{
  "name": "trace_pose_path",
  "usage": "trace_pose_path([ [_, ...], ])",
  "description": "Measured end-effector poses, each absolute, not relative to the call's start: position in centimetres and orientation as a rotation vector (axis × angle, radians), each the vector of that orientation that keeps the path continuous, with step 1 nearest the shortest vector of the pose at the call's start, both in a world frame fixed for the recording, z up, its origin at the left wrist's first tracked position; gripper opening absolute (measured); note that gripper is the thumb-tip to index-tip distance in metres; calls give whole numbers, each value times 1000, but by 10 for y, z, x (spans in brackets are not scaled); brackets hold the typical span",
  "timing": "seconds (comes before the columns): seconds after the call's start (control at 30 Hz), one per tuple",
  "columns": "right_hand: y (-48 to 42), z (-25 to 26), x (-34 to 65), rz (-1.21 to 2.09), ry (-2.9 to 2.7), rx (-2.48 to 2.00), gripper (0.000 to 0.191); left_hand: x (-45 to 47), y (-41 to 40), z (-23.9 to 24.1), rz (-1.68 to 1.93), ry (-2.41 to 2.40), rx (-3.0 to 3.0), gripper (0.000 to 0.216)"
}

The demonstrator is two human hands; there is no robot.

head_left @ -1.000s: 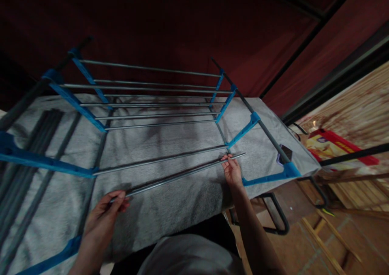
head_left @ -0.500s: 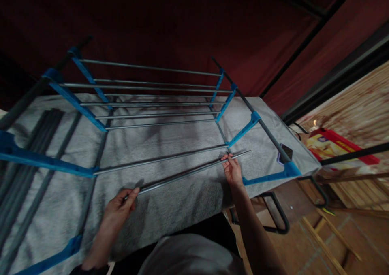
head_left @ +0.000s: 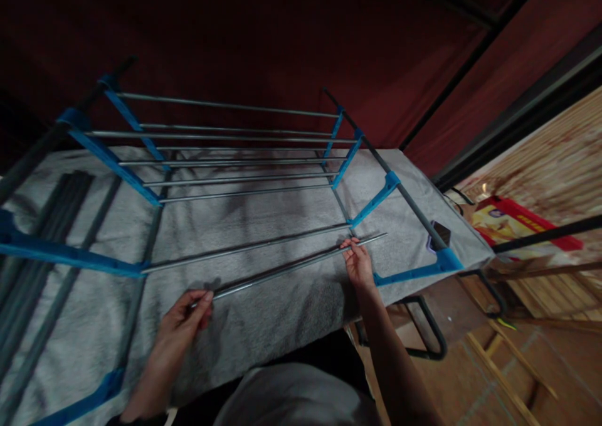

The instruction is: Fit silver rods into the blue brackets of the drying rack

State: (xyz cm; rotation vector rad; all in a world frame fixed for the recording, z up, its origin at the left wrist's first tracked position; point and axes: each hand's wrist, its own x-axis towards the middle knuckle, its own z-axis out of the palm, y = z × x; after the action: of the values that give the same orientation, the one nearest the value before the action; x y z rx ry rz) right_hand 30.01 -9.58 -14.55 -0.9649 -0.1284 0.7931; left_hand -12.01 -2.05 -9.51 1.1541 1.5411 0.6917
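Note:
A thin grey metal rod [head_left: 277,274] lies across both my hands, above the cloth. My left hand [head_left: 188,316] pinches its left end between thumb and fingers. Toward the other end my right hand [head_left: 356,260] grips it, and the rod's tip sticks out past the fingers to the right. Beyond it stands a rack frame of grey tubes and blue plastic brackets [head_left: 407,269], several thin rods spanning its two sides. The nearest fitted rod [head_left: 249,248] runs roughly parallel to the one I hold. Another blue bracket [head_left: 75,401] is at the lower left.
A bundle of grey tubes [head_left: 51,225] lies on the left of the grey cloth [head_left: 263,216]. A dark phone-like object [head_left: 439,234] rests near the right edge. Off the table, a red and yellow box [head_left: 522,225] and wooden pieces [head_left: 503,376] are at the right.
The view has shifted very slightly, and the rack sits a little further left in it. Both hands keep hold of the rod in nearly the same place.

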Motion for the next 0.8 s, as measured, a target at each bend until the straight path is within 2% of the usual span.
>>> trace_pose_path([
  [0.5,-98,-143,298,803,-147,-967,20,-115,-25,-89,561,1474,1239,61],
  [0.7,-99,-144,301,804,-151,-997,19,-110,-26,-89,663,1467,1107,61],
  [0.8,-100,-146,303,810,-165,-1012,21,-110,-27,-88,695,1433,1158,54],
])
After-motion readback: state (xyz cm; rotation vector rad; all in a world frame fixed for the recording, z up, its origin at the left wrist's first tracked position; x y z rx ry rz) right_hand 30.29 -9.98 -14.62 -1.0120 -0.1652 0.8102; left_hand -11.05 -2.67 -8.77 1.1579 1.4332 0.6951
